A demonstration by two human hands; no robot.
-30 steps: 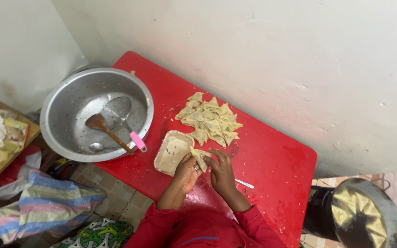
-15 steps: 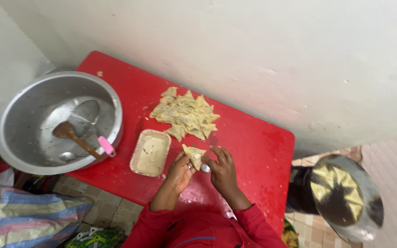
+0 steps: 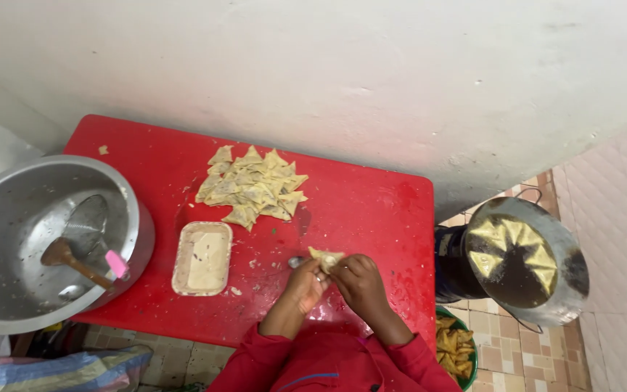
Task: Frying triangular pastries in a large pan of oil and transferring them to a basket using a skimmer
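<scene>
Hands meet over the near edge of the red table [image 3: 371, 203]: the left hand [image 3: 305, 282] and the right hand [image 3: 357, 279] pinch 1 small folded pastry [image 3: 325, 257] between their fingertips, both closed on it from opposite sides, so it hangs just above the tabletop rather than lying on it, a grip that looks suited to pressing its edges together. A small metal spoon [image 3: 296, 261] lies on the table just beside the left fingers, within easy reach. To the left of the hands sits a shallow rectangular tray [image 3: 180, 270] with pale paste in it, close enough to dip into. Farther back, a heap of finished triangular pastries [image 3: 252, 186] lies well apart from the working spot, towards the wall. At the table's left end a large metal bowl [image 3: 130, 218] holds a wooden-handled ladle [image 3: 74, 258] resting against its side. On the floor to the right stands a pot covered by a metal lid [image 3: 567, 268], and near it a green basket [image 3: 453, 319] holds what look like fried pieces.
</scene>
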